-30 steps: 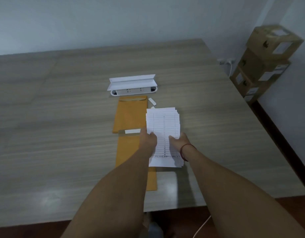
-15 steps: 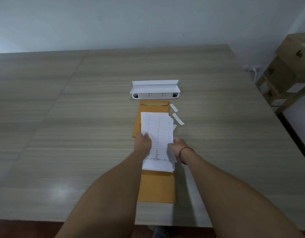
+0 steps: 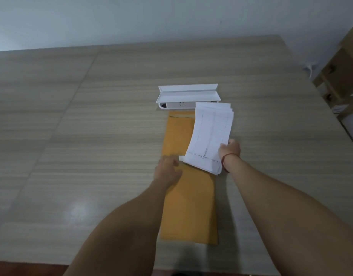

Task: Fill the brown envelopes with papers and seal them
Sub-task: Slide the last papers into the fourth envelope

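Note:
Two brown envelopes lie end to end on the wooden table (image 3: 92,136): the far envelope (image 3: 177,134) and the near envelope (image 3: 191,206), whose top end carries a white strip. My right hand (image 3: 229,149) grips the lower right edge of a stack of white lined papers (image 3: 210,134), lifted and tilted over the right side of the far envelope. My left hand (image 3: 167,169) rests with loose fingers on the top left end of the near envelope, holding nothing.
A white power-socket box (image 3: 187,96) with its lid raised stands just beyond the far envelope. Cardboard boxes (image 3: 340,80) are stacked off the table's right edge by the wall. The table's front edge runs close to me.
My left hand has let go of the papers and dropped onto the near envelope. My right hand alone has carried the stack up and to the right.

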